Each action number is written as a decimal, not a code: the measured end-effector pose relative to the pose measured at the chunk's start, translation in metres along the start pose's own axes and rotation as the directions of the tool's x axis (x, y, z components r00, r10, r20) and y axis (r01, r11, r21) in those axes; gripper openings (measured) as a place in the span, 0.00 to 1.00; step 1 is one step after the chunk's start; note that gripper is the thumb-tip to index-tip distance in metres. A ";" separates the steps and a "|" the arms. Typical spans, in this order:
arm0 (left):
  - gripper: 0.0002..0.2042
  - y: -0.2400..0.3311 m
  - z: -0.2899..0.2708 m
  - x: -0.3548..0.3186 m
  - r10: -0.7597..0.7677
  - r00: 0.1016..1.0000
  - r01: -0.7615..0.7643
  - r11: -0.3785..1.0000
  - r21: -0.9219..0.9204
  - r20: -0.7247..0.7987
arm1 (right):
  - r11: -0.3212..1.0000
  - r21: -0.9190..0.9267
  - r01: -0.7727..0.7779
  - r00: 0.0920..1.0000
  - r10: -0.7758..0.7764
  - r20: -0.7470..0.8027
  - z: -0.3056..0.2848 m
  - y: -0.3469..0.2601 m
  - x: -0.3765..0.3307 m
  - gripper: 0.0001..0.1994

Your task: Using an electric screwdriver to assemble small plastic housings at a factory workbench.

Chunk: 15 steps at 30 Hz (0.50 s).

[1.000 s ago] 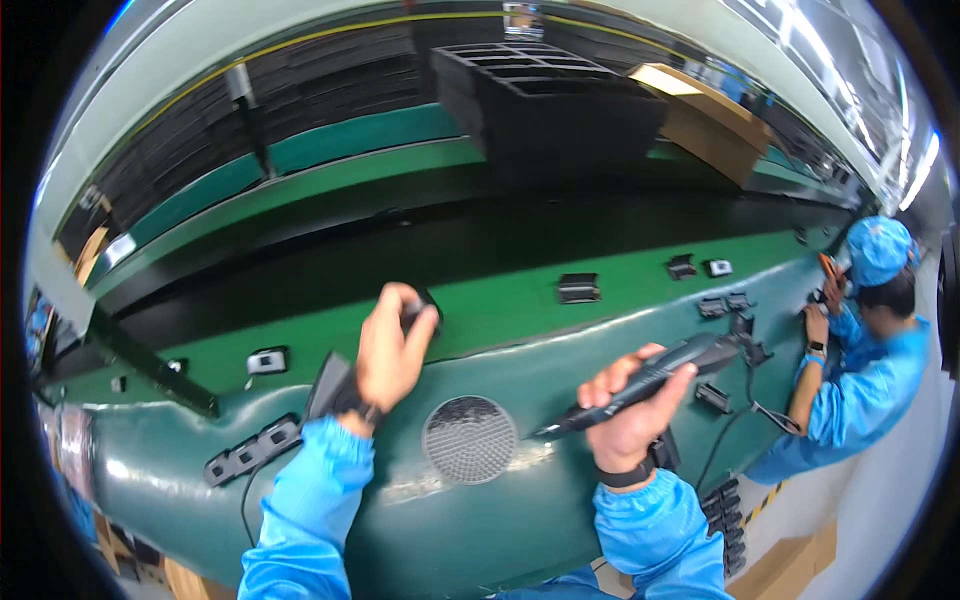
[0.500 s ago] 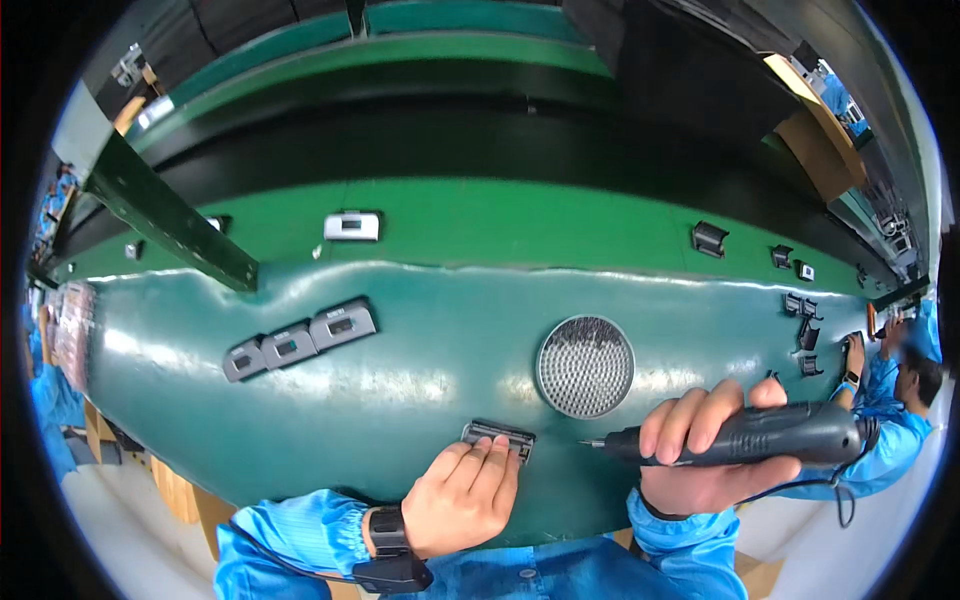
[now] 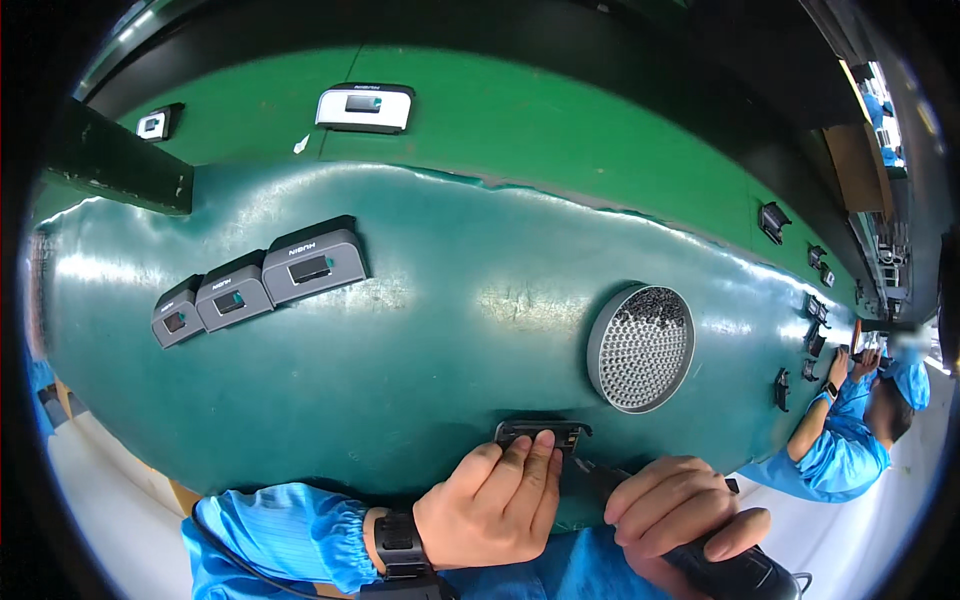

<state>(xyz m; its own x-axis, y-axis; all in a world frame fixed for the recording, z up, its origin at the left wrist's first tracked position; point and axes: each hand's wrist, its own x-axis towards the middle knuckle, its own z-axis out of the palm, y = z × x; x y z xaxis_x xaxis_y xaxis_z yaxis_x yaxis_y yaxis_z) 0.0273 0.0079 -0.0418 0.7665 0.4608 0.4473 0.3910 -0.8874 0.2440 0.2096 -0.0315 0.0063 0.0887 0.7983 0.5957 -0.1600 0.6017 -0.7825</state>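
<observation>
My left hand (image 3: 490, 505) is closed over a dark plastic housing (image 3: 510, 430), fingertips pressing it against the green mat (image 3: 420, 390). Gripped in my right hand (image 3: 690, 510) is a black electric screwdriver (image 3: 735, 575), pointing up and left. Its tip is close to the housing's right end; whether it touches is too blurred to tell. Farther off to the right lies a round metal dish (image 3: 597, 365) with a dimpled floor, and small dark screws are gathered along its far side.
Three grey housings with small windows (image 3: 315, 265) stand in a slanted row at left. A white-fronted housing (image 3: 365, 108) is on the lighter green strip beyond the mat. A dark post (image 3: 130, 170) rises at far left. Toward the right, black parts (image 3: 781, 390) lie near a co-worker's sleeve (image 3: 840, 445).
The screwdriver has swung from lying nearly level, right of the housing, to a slanted pose with its tip by the housing's right end. The head view has shifted too.
</observation>
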 end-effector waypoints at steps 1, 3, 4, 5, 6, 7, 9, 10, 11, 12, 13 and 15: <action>0.10 -0.002 0.002 -0.001 -0.002 1.000 0.002 1.000 -0.005 -0.001 | 1.000 -0.012 -0.007 1.000 0.007 0.016 -0.001 0.002 -0.001 0.29; 0.10 -0.001 0.002 -0.002 0.008 1.000 -0.008 1.000 -0.018 0.011 | 0.999 -0.029 -0.017 0.999 0.018 0.028 -0.003 0.002 -0.004 0.30; 0.10 0.000 0.003 -0.002 0.006 1.000 -0.006 1.000 -0.023 0.012 | 0.999 -0.045 -0.019 0.999 0.021 0.042 -0.003 0.002 -0.004 0.30; 0.10 -0.001 0.004 -0.004 0.003 1.000 -0.003 1.000 -0.021 0.007 | 0.999 -0.041 -0.020 0.999 0.022 0.040 -0.003 0.004 -0.005 0.30; 0.10 -0.002 0.005 -0.006 0.000 1.000 0.000 1.000 -0.019 0.002 | 0.999 -0.046 -0.027 0.998 0.030 0.060 -0.003 0.005 -0.005 0.30; 0.10 -0.004 0.006 -0.008 -0.001 1.000 0.001 1.000 -0.016 0.006 | 0.998 -0.051 -0.034 0.996 0.038 0.080 -0.002 0.007 -0.006 0.31; 0.10 -0.005 0.008 -0.010 0.007 1.000 -0.007 1.000 -0.014 0.007 | 0.999 -0.052 -0.014 0.998 0.017 0.065 0.000 0.014 -0.011 0.31; 0.10 -0.006 0.009 -0.012 0.007 1.000 -0.007 1.000 -0.012 0.011 | 0.999 -0.051 0.006 0.999 -0.004 0.052 0.002 0.018 -0.014 0.31; 0.10 -0.005 0.010 -0.013 0.001 1.000 -0.001 1.000 -0.013 0.015 | 0.999 -0.045 0.005 0.999 -0.003 0.050 0.004 0.020 -0.015 0.31; 0.10 -0.005 0.010 -0.015 -0.006 1.000 0.006 1.000 -0.012 0.020 | 0.999 -0.035 0.007 0.999 -0.006 0.037 0.005 0.023 -0.016 0.31; 0.10 -0.004 0.009 -0.015 -0.011 1.000 0.011 1.000 -0.005 0.028 | 1.000 -0.023 0.010 1.000 -0.010 0.023 0.006 0.025 -0.017 0.31; 0.09 0.002 0.005 -0.006 0.004 1.000 -0.004 1.000 -0.011 -0.003 | 0.998 -0.061 0.004 0.997 0.000 0.080 0.002 0.010 -0.007 0.31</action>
<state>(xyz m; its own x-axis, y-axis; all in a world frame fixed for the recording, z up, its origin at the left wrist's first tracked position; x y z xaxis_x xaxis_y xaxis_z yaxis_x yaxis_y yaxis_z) 0.0256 0.0032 -0.0488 0.7669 0.4571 0.4506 0.3820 -0.8892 0.2519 0.2050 -0.0312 -0.0050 0.0097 0.7939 0.6080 -0.0994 0.6057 -0.7894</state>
